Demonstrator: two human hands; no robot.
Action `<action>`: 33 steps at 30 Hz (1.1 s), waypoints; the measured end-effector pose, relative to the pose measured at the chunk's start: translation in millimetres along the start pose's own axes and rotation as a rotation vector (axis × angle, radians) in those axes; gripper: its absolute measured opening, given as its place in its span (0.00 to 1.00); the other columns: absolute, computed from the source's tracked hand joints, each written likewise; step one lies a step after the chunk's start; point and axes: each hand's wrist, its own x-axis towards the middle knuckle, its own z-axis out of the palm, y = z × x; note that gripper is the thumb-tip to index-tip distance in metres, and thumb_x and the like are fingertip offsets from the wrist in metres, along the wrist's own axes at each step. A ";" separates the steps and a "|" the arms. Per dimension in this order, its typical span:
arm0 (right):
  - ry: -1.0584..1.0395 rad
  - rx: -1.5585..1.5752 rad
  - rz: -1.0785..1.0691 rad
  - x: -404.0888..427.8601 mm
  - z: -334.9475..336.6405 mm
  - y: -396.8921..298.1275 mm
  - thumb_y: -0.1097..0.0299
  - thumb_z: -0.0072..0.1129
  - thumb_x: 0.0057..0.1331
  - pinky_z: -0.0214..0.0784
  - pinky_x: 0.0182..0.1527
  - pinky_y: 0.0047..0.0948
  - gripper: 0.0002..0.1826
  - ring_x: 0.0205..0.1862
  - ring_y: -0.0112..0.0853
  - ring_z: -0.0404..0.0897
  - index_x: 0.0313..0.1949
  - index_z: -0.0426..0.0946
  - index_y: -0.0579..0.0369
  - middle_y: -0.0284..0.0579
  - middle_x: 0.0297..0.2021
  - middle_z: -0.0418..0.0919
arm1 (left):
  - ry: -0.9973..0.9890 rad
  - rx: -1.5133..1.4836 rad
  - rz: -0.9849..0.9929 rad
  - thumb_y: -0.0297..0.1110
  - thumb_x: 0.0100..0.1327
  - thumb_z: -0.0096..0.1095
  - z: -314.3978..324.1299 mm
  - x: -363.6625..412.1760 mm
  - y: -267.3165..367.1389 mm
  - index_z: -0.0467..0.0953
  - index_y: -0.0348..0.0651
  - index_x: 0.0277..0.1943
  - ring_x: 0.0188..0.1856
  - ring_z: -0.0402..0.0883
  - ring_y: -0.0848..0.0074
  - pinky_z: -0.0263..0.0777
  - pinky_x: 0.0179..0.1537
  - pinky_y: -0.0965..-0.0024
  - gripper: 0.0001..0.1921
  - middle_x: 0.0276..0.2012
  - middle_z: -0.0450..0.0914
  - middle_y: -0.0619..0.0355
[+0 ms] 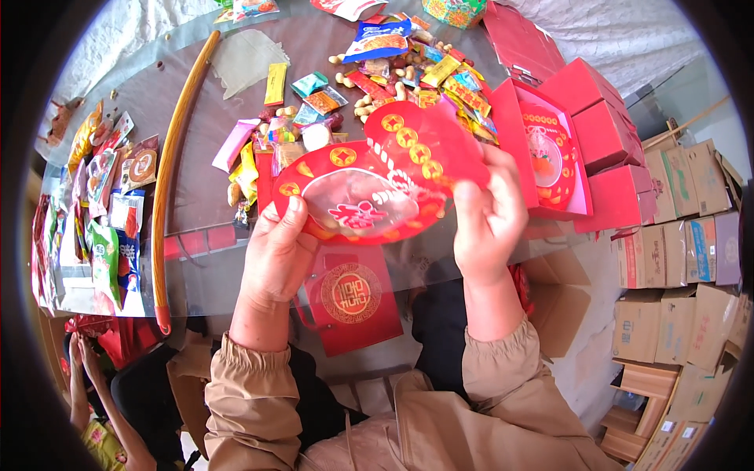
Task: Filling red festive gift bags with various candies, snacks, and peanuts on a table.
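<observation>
My left hand [280, 250] pinches the left side of a red plastic gift pouch [359, 235] with a clear window and gold coin print. My right hand [489, 218] grips the pouch's upper right part, near its printed rope pattern. The pouch is held above the table's near edge; its contents are hard to make out. Beyond it lies a pile of wrapped sweets [465, 94] and peanuts [400, 91]. To the right, an uncovered red box [511, 112] holds a similar red pouch [542, 156]. Below my hands is a red gift bag [377, 306] with a gold emblem.
A wooden stick [177, 147] lies left of the sweets, with packaged snacks [106, 235] beyond it. Red boxes [607, 135] stand at the right, near stacked cardboard cartons [642, 324]. Another person's hands [82, 347] hold something red at lower left.
</observation>
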 end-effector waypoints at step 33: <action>-0.602 0.262 0.426 3.5 0.4 18.3 0.58 0.61 0.76 0.72 0.60 0.40 0.17 0.57 0.39 0.83 0.54 0.79 0.56 0.45 0.56 0.84 | 0.190 0.109 -0.086 0.36 0.80 0.57 -7.3 -11.1 22.0 0.82 0.38 0.47 0.34 0.83 0.77 0.74 0.40 0.71 0.10 0.33 0.84 0.60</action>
